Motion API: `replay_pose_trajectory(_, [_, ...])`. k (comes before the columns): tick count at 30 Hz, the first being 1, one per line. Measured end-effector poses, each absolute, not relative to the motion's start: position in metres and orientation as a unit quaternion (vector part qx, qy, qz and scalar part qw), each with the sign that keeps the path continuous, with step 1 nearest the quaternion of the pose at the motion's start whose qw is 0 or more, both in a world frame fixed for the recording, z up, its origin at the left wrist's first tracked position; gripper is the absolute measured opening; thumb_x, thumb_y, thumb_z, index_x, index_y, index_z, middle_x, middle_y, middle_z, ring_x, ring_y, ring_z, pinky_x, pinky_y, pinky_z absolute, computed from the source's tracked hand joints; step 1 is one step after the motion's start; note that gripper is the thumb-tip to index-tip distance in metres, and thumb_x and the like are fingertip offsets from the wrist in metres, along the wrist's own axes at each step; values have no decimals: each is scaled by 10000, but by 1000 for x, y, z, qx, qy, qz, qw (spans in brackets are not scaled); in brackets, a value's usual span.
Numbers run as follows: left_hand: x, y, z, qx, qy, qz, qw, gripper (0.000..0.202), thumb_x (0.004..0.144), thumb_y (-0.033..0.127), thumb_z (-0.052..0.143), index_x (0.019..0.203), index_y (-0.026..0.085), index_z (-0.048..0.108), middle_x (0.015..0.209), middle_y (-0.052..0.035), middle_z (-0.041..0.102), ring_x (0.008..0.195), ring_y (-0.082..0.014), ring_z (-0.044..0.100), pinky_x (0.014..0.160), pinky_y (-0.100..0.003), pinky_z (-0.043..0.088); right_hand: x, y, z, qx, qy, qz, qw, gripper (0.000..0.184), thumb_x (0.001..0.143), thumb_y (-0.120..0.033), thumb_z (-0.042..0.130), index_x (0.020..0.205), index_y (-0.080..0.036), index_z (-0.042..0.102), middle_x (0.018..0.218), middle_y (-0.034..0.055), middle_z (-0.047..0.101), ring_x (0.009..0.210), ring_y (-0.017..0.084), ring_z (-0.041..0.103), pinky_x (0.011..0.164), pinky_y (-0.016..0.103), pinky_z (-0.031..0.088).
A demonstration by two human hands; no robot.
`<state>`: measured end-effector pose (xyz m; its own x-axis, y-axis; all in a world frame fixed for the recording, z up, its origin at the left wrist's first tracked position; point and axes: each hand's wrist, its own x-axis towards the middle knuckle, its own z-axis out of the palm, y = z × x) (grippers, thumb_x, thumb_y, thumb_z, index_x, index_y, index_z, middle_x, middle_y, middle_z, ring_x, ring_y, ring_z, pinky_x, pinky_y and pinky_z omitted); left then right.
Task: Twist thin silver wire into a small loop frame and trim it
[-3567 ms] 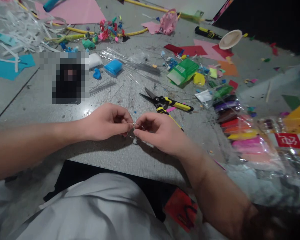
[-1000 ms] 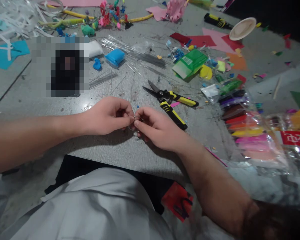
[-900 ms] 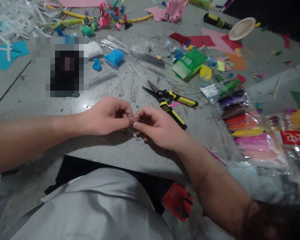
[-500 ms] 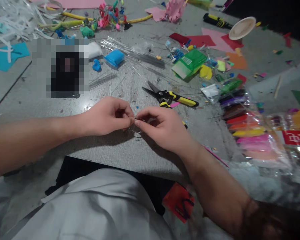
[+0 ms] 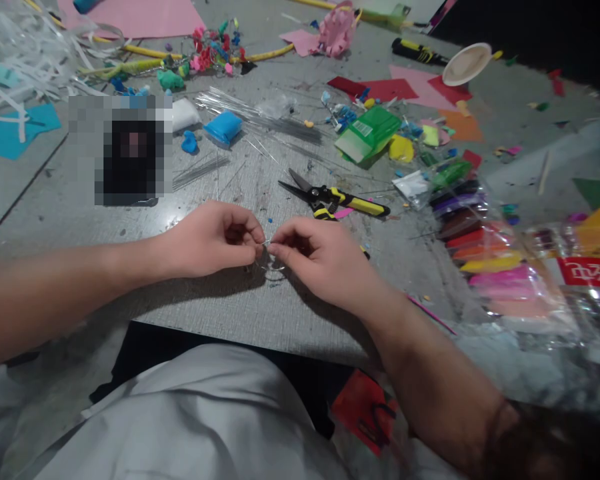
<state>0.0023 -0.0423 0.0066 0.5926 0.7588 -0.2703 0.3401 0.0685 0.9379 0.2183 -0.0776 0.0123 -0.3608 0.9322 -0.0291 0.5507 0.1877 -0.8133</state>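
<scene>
Between my two hands a thin silvery wire (image 5: 274, 269) curves in a loop just above the table. My left hand (image 5: 215, 240) has its thumb and fingers closed at the loop's left end. Thumb and forefinger of my right hand (image 5: 320, 253) pinch the wire close to the left fingertips, with a small gap between the hands. How the wire ends meet is too fine to make out. Beyond my right hand lie cutting pliers with yellow-and-black handles (image 5: 363, 203), their dark blades apart and pointing left.
Straight wires (image 5: 290, 127) lie in a bundle farther back, near a blue clay packet (image 5: 223, 127) and a green packet (image 5: 367, 133). Bags of coloured clay (image 5: 500, 267) cover the right side. White paper strips (image 5: 25, 60) heap up at the far left. A paper cup (image 5: 467, 65) lies at the back right.
My fingertips have moved slightly apart, and more of the wire loop shows below them. The whole view has shifted a little; the things on the table lie as before.
</scene>
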Motion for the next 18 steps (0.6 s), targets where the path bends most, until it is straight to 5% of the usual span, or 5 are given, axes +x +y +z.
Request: replay_pose_trajectory(18, [1, -44, 4, 692, 401, 168, 577, 71, 784, 233, 651, 827, 188, 618, 705, 3, 610, 640, -122, 547, 586, -244, 431, 215, -79, 12, -491, -740, 373, 268, 124, 898, -277, 701, 833, -172, 708, 699, -10, 660, 619, 124, 542, 606, 280, 399])
